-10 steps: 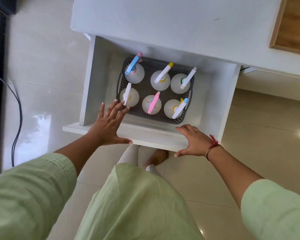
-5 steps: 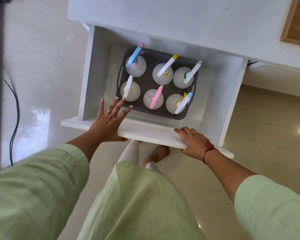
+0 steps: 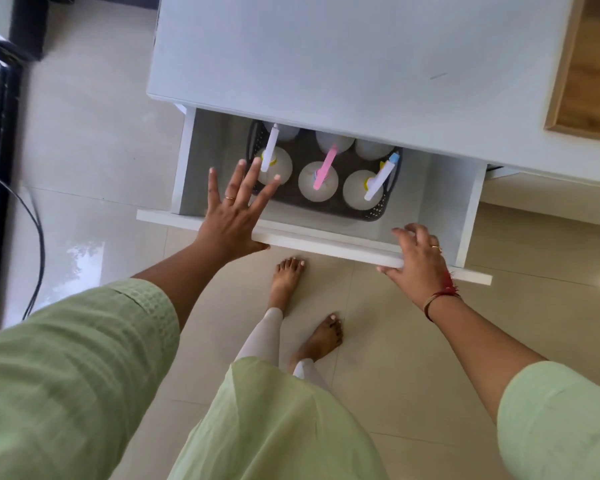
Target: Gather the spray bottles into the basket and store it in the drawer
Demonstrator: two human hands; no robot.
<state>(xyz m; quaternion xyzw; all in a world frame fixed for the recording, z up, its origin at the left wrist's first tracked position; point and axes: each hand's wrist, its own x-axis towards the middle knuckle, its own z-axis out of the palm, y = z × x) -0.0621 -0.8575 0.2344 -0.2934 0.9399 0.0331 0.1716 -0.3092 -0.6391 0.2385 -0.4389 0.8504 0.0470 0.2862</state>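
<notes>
The dark perforated basket (image 3: pixel 371 213) of white spray bottles (image 3: pixel 317 181) sits inside the white drawer (image 3: pixel 326 242), partly under the desk top (image 3: pixel 326 64). The left hand (image 3: pixel 232 216) lies flat, fingers spread, on the drawer front; the right hand (image 3: pixel 418 261) curls loosely over its edge

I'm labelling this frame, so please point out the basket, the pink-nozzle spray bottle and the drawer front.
basket (image 3: pixel 373 213): head view, its perforated front wall.
pink-nozzle spray bottle (image 3: pixel 317 188): head view, its white body.
drawer front (image 3: pixel 326 241): head view, top edge between the hands.
</notes>
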